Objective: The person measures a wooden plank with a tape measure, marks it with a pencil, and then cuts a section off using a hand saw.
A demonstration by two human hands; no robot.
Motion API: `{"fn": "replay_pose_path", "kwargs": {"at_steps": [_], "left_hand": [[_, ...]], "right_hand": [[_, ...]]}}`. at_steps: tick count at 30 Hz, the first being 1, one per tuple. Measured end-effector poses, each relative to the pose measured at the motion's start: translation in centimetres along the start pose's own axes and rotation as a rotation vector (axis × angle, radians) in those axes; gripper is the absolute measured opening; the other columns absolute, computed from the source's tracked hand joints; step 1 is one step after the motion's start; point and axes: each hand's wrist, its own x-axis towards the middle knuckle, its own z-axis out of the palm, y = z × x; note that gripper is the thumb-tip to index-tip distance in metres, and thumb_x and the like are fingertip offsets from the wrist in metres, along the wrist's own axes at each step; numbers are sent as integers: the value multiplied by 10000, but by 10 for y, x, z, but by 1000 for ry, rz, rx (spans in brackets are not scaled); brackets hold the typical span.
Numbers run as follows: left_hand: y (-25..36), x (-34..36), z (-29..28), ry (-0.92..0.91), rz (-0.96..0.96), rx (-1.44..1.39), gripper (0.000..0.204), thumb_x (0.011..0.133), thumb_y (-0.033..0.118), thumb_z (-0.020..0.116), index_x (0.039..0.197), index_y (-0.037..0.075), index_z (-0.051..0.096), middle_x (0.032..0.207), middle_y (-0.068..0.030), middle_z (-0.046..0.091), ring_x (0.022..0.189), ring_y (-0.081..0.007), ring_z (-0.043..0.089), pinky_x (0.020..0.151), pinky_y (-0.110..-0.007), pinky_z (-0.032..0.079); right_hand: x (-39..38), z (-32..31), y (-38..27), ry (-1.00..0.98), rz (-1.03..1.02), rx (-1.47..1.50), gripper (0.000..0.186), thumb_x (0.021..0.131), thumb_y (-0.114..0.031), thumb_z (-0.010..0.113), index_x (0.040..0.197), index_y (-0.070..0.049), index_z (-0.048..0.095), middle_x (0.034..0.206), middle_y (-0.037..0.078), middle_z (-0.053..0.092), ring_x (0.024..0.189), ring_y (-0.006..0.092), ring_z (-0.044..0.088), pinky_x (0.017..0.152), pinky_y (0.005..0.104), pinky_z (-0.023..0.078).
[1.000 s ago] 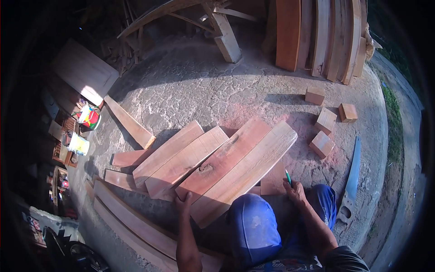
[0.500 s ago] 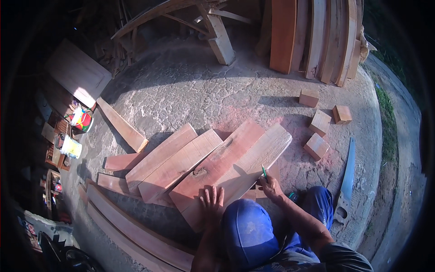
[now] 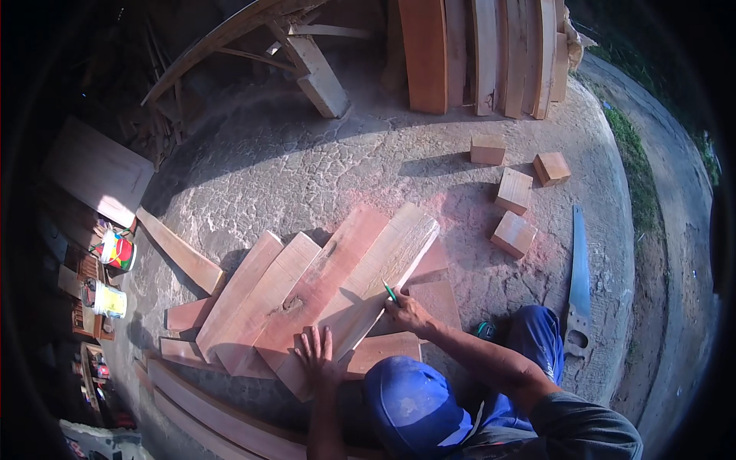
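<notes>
Hard to see: the left side of the view is very dark, so the small cans [image 3: 115,251] and shelves there are only blurry shapes.
Hidden: a blue cap [image 3: 414,410] covers the lower end of the planks and part of both arms. One small green thing [image 3: 484,330] by the knee is too small to tell.
Cut off: the long boards [image 3: 222,418] at the bottom left run out of the view.
Left hand: the left hand [image 3: 318,354] lies flat with its fingers spread wide. It presses down on the near end of the top plank [image 3: 368,287]. It holds nothing.
Right hand: the right hand [image 3: 408,313] is closed around a green pencil [image 3: 390,292]. The pencil tip touches the right edge of the same plank.
Top plank: it is pale and long, and lies slanted on the ground over other reddish planks [image 3: 268,299], just in front of the person.
Nearby: a hand saw [image 3: 579,284] lies on the ground to the right, well apart from the hands. Four wood blocks [image 3: 514,234] sit farther back. More boards [image 3: 475,54] lean upright at the top.
</notes>
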Motion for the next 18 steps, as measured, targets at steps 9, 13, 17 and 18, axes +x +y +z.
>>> {"fn": "replay_pose_path", "kwargs": {"at_steps": [9,13,17,18], "left_hand": [[-30,51,-6,-183,-106,-28,988,828,412,776,1623,176,238,1675,-155,225,1549,-459,111,1197,-701,132],[3,74,22,-115,39,499,1048,830,352,767,1636,125,137,1695,-132,172,1560,-430,99,1236,-617,151],[17,98,27,-124,37,267,1100,738,291,821,1626,124,192,1664,-175,227,1512,-430,256,1217,-590,256],[17,101,22,-141,58,277,1114,700,267,821,1618,104,210,1631,-219,275,1486,-443,298,1210,-565,292]], "right_hand": [[42,6,-8,-159,-272,-234,587,1057,-274,488,1558,-19,320,1358,291,597,1219,383,623,1026,418,489],[-62,-18,21,-210,-283,-351,529,1019,-233,514,1513,-71,413,1336,266,614,1184,461,611,1005,500,506],[-170,-32,51,-295,-67,-303,479,1021,-315,523,1462,-129,500,1182,255,694,1109,456,656,962,527,520],[-183,-35,55,-338,102,-472,467,1014,-302,510,1452,-138,516,1167,250,703,1087,449,670,938,538,533]]}}
